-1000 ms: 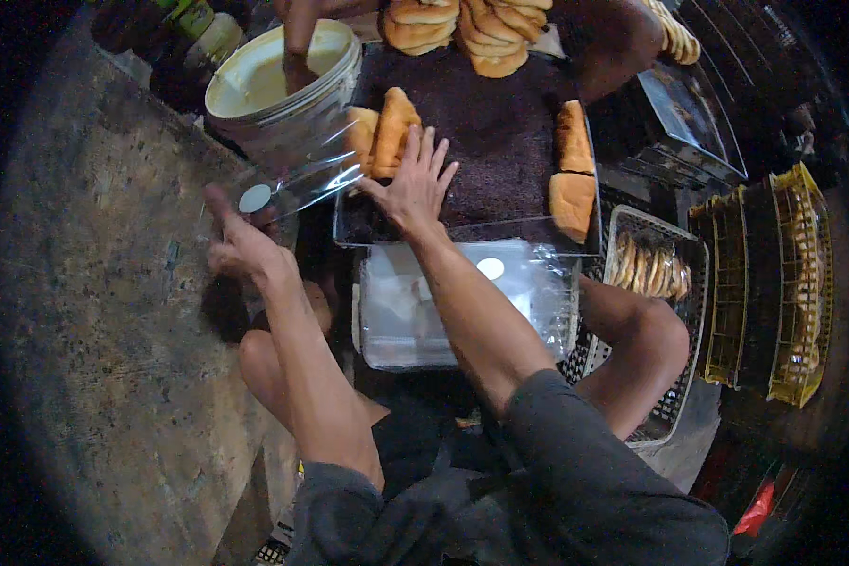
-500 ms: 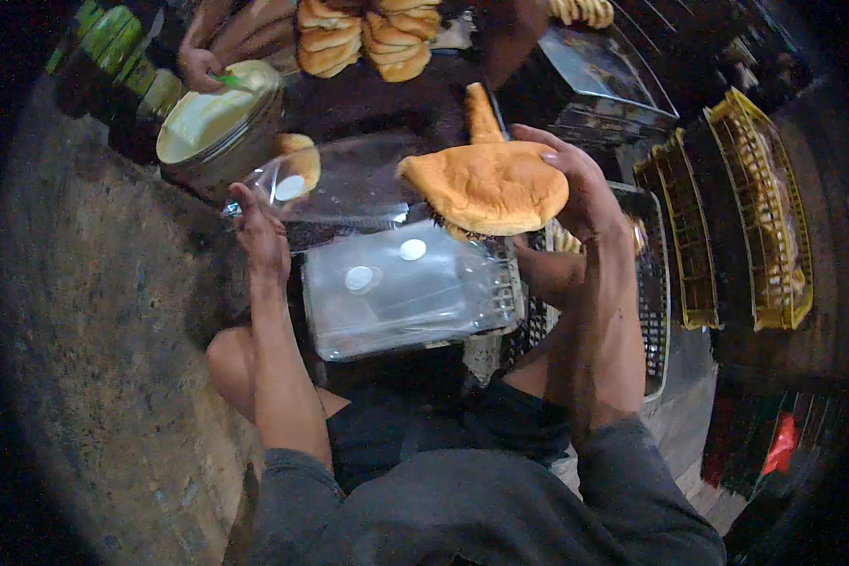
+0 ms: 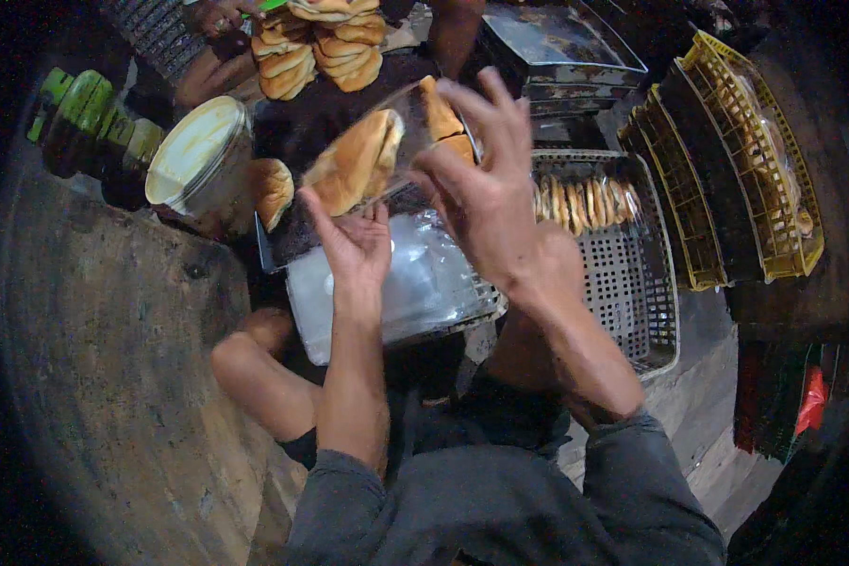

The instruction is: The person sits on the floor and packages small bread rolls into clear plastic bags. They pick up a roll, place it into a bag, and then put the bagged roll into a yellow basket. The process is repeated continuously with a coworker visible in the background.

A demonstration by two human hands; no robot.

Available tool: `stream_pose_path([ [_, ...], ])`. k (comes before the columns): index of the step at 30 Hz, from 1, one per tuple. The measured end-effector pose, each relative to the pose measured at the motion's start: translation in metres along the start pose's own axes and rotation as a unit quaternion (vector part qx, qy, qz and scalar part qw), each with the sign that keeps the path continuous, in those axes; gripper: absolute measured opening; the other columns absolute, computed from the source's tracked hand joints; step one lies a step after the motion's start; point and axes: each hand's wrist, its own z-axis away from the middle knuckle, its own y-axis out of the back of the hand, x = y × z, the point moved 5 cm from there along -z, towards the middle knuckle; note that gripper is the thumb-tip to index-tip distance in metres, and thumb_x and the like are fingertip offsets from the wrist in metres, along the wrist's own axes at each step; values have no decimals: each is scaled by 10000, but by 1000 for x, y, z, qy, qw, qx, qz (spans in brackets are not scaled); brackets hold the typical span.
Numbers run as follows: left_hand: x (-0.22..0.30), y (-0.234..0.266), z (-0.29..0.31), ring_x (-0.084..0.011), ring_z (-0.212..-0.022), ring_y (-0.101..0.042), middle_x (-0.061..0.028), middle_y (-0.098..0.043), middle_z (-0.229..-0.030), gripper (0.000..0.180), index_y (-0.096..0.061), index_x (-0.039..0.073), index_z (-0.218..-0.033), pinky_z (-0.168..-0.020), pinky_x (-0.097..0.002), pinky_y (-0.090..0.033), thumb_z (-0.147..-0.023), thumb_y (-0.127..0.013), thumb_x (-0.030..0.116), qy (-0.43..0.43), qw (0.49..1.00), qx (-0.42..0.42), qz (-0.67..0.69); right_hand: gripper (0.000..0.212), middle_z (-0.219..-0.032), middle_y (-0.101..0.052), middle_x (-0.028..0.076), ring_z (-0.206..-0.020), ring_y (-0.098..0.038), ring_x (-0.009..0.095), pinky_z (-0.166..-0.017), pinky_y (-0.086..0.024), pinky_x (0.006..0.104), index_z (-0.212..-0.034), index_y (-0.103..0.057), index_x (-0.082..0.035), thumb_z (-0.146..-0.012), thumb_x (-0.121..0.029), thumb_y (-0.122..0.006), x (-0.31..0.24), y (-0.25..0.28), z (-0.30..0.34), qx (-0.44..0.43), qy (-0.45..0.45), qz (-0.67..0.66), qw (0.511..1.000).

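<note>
In front of me a golden bread bun [image 3: 357, 168] sits in a clear plastic bag, tilted up to the right. From below, my left hand [image 3: 360, 243] holds the bagged bun, thumb on the near side. My right hand [image 3: 486, 184], slightly blurred, pinches the edge of the bag to the right of the bun between thumb and forefinger, other fingers spread. Under the hands lies a stack of flat clear bags [image 3: 387, 288] on a crate. Another bun [image 3: 271, 193] lies on the dark tray to the left, and bread pieces [image 3: 443, 121] sit behind my right hand.
A bucket of pale cream [image 3: 203, 156] stands at the left. Piled buns [image 3: 316, 57] are at the back, near another person's arm [image 3: 212, 80]. On the right are a crate [image 3: 632, 302] with packed bread, stacked metal trays [image 3: 561, 42] and yellow crates [image 3: 759, 160].
The bun has gone from my right hand into the clear bag, now in front of me. Both hands have come closer together, and my right hand now pinches the bag.
</note>
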Motion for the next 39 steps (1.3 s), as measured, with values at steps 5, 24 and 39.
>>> stream_pose_path([
  [5, -59, -59, -8, -176, -991, -581, -97, -582, -1172, 573, -489, 89, -1259, -886, -345, -481, -846, -658, 449, 13, 956, -72, -285, 564, -1238, -529, 174, -1236, -426, 376, -1020, -272, 624, -1266, -463, -121, -748, -201, -672, 35, 12, 11, -114, -68, 128, 983],
  [24, 11, 81, 40, -227, -482, -581, -112, -594, -536, 428, -642, 16, -632, -498, -353, -423, -849, -655, 384, 137, 524, -200, -817, 593, -1160, -594, 221, -1078, -580, 345, -925, -441, 410, -1280, -465, 7, -856, -368, -643, 156, -14, 94, -195, -360, -262, 874],
  [39, 39, 26, 61, -361, -719, -660, -206, -654, -738, 451, -655, 19, -745, -614, -437, -514, -784, -670, 468, -19, 325, -250, -912, 202, -851, -599, 25, -761, -547, 96, -671, -441, 263, -944, -600, -16, -869, -195, -655, 43, -79, 40, -160, -381, -446, 794],
])
